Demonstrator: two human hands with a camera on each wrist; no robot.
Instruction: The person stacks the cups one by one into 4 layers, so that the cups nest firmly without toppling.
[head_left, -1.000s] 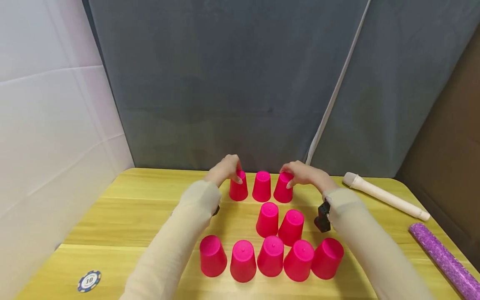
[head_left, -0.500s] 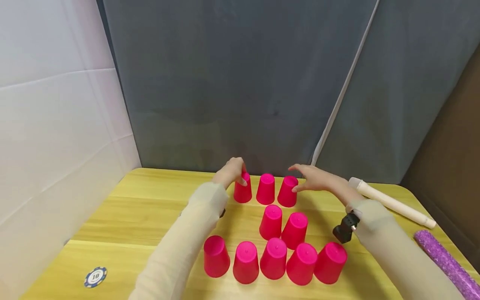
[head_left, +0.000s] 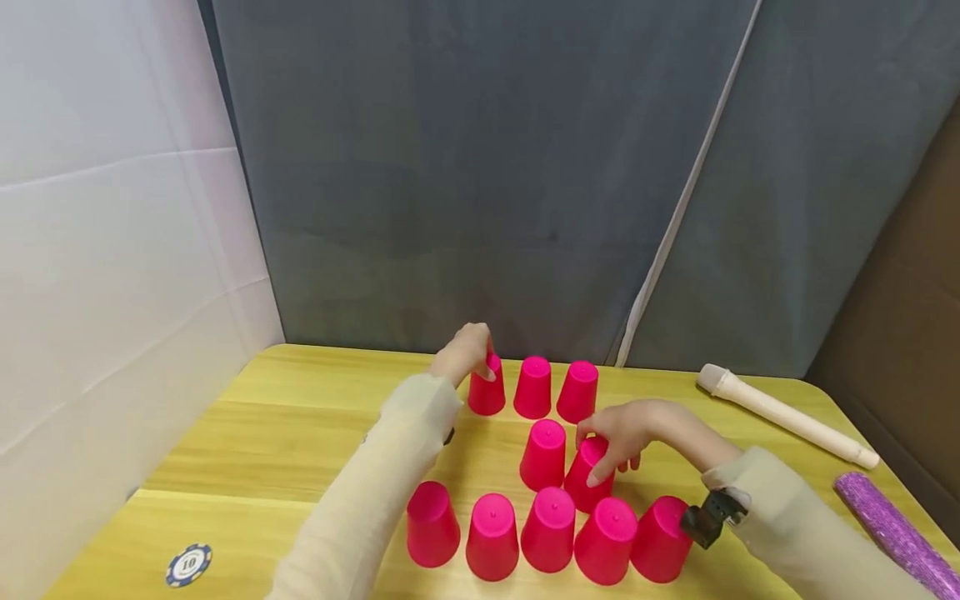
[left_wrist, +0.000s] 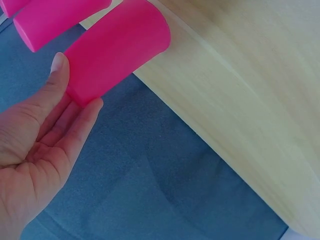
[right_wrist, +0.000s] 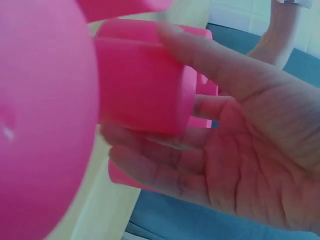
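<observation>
Cup inside curled right hand fingers, middle row.

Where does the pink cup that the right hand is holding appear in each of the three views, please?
Head: right cup of the middle pair, under the right hand.
Left wrist: not in view.
Right wrist: centre, lying sideways, fingers curled round it.
Shared landmark: yellow table.

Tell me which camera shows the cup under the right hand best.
The head view: it shows the cup upside down in the middle pair, with the right hand curled over its top. The right wrist view shows the same cup close up between thumb and fingers, but without its surroundings. The left wrist view does not show it.
</observation>
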